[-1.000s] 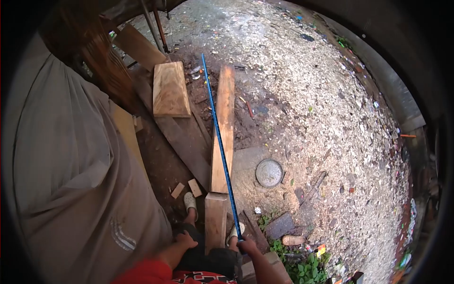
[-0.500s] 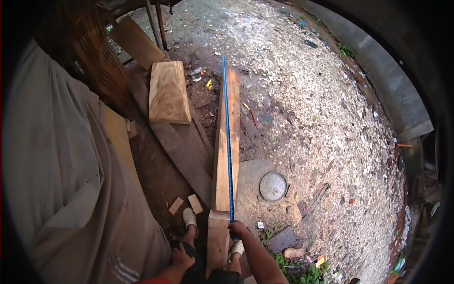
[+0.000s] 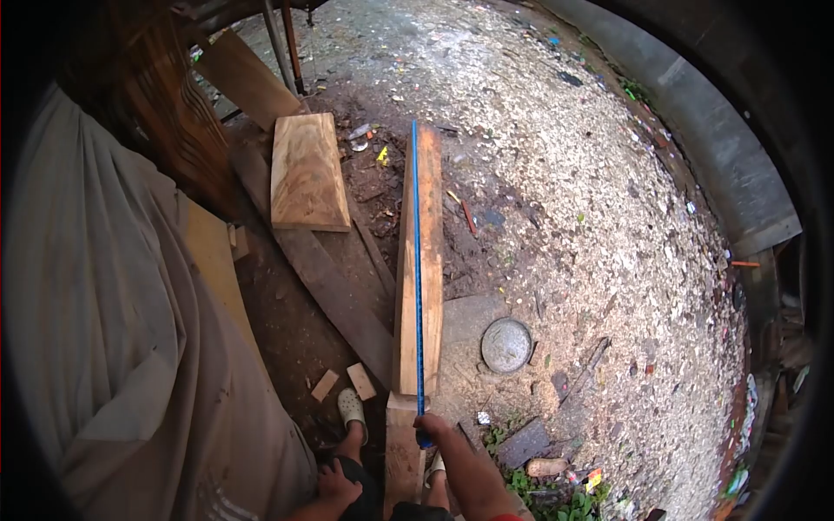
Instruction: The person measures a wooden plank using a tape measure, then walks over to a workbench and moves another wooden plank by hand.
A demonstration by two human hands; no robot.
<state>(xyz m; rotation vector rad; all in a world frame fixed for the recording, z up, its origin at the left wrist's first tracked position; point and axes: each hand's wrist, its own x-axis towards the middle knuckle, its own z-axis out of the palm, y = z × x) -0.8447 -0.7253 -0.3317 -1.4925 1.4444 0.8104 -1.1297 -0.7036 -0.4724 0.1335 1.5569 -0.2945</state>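
Observation:
My right hand (image 3: 434, 427) is closed around the case of a blue tape measure (image 3: 418, 286) at the near end of a long squared timber beam (image 3: 430, 260). Its blade stretches away from me, lying lengthwise over the beam to about the far end. Beneath the hand, a second wooden piece (image 3: 401, 451) meets the beam's near end and runs back between my legs. My left hand (image 3: 338, 483) lies on my left knee, fingers apart and holding nothing.
Left of the beam are a thick board (image 3: 308, 174), a long dark plank (image 3: 334, 282) and two small wood offcuts (image 3: 360, 380). A grey cloth (image 3: 113, 304) drapes on the left. A round metal pan (image 3: 506, 346) sits to the right on chip-strewn ground.
The blade's far tip has come down and nearer, from beyond the beam's end to about level with it. My right hand has shifted slightly left and down, still gripping the tape measure.

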